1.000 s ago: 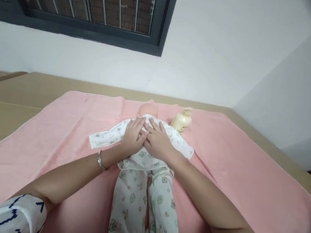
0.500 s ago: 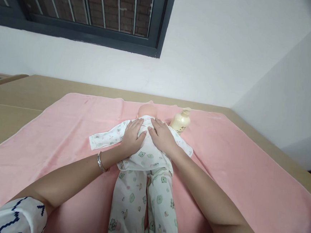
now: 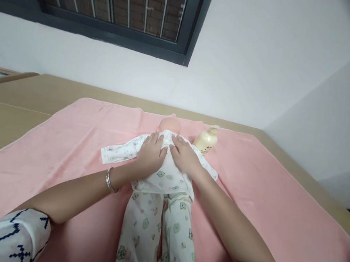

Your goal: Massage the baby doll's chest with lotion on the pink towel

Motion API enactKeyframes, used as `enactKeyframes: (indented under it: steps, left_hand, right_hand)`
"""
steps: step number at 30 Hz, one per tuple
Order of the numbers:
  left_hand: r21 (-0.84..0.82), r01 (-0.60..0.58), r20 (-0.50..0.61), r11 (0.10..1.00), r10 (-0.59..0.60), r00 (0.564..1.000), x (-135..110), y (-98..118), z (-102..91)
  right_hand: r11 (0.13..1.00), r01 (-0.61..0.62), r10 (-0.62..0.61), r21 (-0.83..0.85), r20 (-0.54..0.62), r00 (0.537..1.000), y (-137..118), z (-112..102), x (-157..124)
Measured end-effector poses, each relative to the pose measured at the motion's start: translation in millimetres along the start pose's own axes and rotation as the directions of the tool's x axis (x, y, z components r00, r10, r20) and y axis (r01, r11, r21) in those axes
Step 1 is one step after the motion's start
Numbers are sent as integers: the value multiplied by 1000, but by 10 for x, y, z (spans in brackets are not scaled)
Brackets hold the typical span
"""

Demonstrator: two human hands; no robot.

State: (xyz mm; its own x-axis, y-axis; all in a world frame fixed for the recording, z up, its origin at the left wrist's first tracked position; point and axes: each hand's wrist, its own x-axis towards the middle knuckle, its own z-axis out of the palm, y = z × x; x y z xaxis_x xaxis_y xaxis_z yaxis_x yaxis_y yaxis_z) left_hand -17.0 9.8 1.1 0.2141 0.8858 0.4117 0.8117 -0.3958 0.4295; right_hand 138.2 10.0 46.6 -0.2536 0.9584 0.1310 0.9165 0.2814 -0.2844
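Observation:
A baby doll (image 3: 170,125) lies on its back on a pink towel (image 3: 71,139), dressed in a white printed shirt (image 3: 165,174) and matching trousers (image 3: 155,230). My left hand (image 3: 151,153) lies flat on the left side of the doll's chest, fingers stretched towards the collar. My right hand (image 3: 185,156) lies flat on the right side of the chest, fingers apart. The two hands are side by side with a small gap between them. A silver bangle (image 3: 109,179) sits on my left wrist.
A cream pump bottle (image 3: 206,140) lies on the towel just right of the doll's head. The towel covers a wooden table (image 3: 16,102) set against a white wall, with a dark-framed window (image 3: 111,13) above.
My hands, overlapping on the doll's chest a second ago, have slid apart to either side. The camera view has shifted slightly.

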Motion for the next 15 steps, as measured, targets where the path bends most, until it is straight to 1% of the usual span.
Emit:
enactKeyframes:
  steps: [2,4,5,7,9,11,12,13,15]
  left_hand:
    - [26,-39,37,999,38,999,-99,94,-20]
    - [18,-51,83,999,49,995,-131,138,-48]
    - [3,-42,107,999,42,993,-112,132,-65]
    - [-37,1,146,999,4,989,-9,64,-102]
    - [-77,44,171,996,-31,985,135,-46,-128]
    - [-100,51,169,994,-34,985,246,-140,-133]
    - [-97,39,154,995,-24,988,267,-163,-125]
    - [-80,22,132,997,-11,991,260,-165,-112]
    - [-12,-18,74,1000,19,997,170,-107,-80]
  right_hand:
    - [998,-4,3,57,18,1000,115,-6,99]
    - [999,-21,21,48,5,1000,126,3,121]
    - [999,-38,38,18,-8,999,83,10,95]
    - [994,-76,74,-81,-27,997,-78,18,-20]
    - [979,-69,68,-194,-12,998,-274,7,-176]
    - [966,5,5,-260,37,999,-408,-30,-298]
    - [965,40,-27,-261,55,998,-429,-57,-327]
    - [969,62,-50,-239,59,997,-417,-86,-329]
    - [986,68,-64,-152,34,997,-303,-137,-254]
